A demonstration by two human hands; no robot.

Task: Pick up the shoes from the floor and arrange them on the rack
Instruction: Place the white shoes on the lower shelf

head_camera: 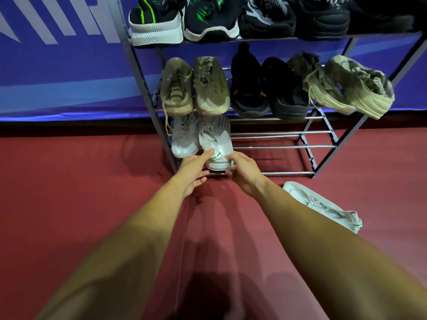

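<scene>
A white sneaker with green heel stripes [216, 144] lies on the bottom tier of the metal shoe rack [277, 147], at its left end beside another white shoe [184, 139]. My left hand [193, 174] touches its heel from the left, thumb on the shoe, the other fingers loose below. My right hand [242, 169] grips the heel from the right. Its matching white sneaker [323, 205] lies on its side on the red floor, right of my right forearm.
The middle tier holds a beige pair [196, 86], a black pair [268, 88] and a tan pair [342, 86]. Dark sneakers [208, 19] fill the top tier. The bottom tier's bars are bare to the right. A blue banner [64, 65] backs the rack.
</scene>
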